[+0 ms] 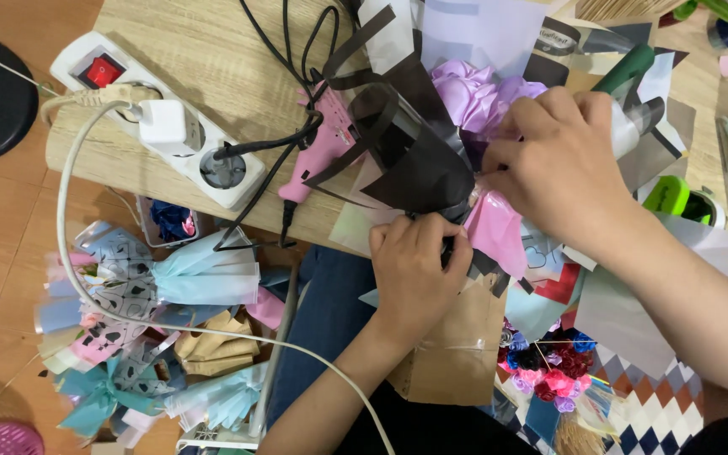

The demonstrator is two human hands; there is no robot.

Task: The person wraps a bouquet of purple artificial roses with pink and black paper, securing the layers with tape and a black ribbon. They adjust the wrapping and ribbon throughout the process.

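My left hand (417, 268) grips the gathered lower end of a small bouquet wrapped in black paper (419, 164). My right hand (559, 160) pinches the wrapping at the bouquet's side, between the lilac ribbon flowers (472, 94) and a pink sheet (499, 229). A dark ribbon (362, 49) loops off the black wrap. The bouquet lies over the edge of a low wooden table (212, 50). A pink glue gun (323, 147) lies on the table just left of the bouquet.
A white power strip (170, 122) with a red switch and plugged cables sits at the table's left. Finished paper-wrapped bouquets (153, 286) lie on the floor below. Brown paper (457, 345), small ribbon roses (549, 366), paper scraps and a green tool (671, 195) crowd the right.
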